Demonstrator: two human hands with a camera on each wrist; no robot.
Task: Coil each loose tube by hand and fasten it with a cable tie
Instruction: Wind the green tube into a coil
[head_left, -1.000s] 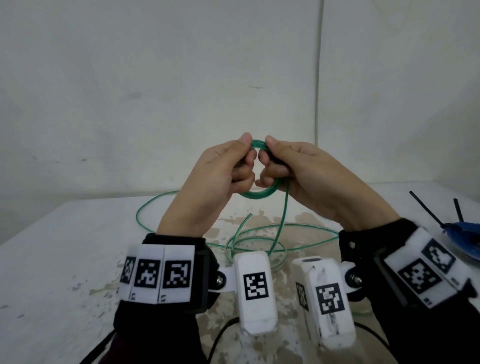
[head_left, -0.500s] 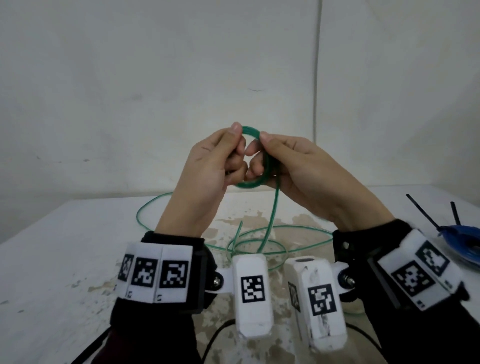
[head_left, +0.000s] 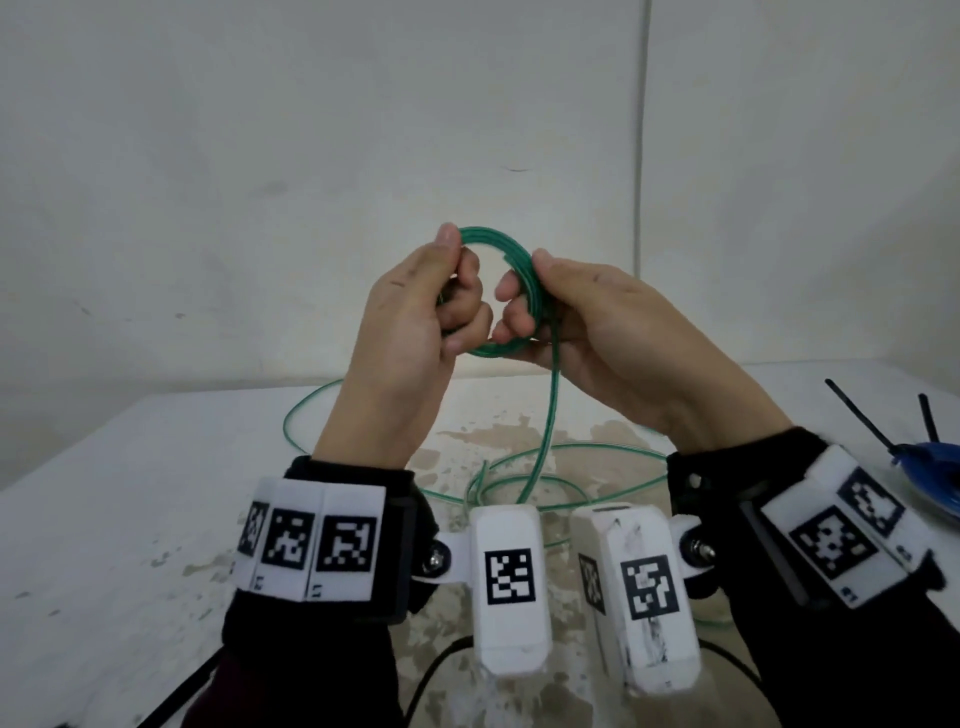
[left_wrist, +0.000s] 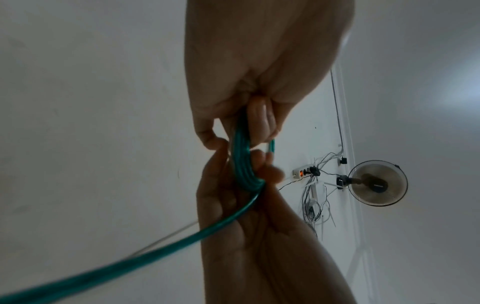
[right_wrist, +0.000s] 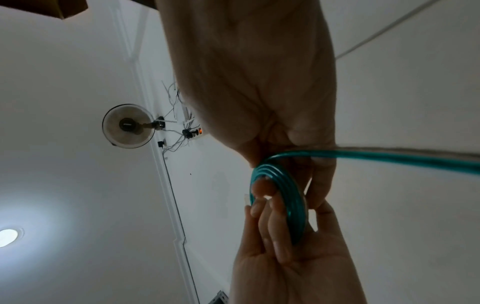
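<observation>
A thin green tube is partly wound into a small coil (head_left: 501, 240) of several turns, held up in front of the wall. My left hand (head_left: 454, 260) pinches the coil's left side between thumb and curled fingers. My right hand (head_left: 527, 275) grips its right side the same way. From the right hand the loose tube (head_left: 550, 410) hangs down to wide loops (head_left: 587, 449) on the table. The left wrist view shows the coil (left_wrist: 242, 162) edge-on between both hands, and the right wrist view shows the coil (right_wrist: 288, 197) with the tail running off right.
A blue dish (head_left: 935, 467) with black cable ties (head_left: 857, 415) sticking out stands at the table's right edge. The white table (head_left: 130, 493) has worn brown patches in the middle. A bare wall stands close behind it.
Both hands have lifted the coil higher. It has turned from lying nearly flat to facing me, and the hands have moved slightly apart on its rim.
</observation>
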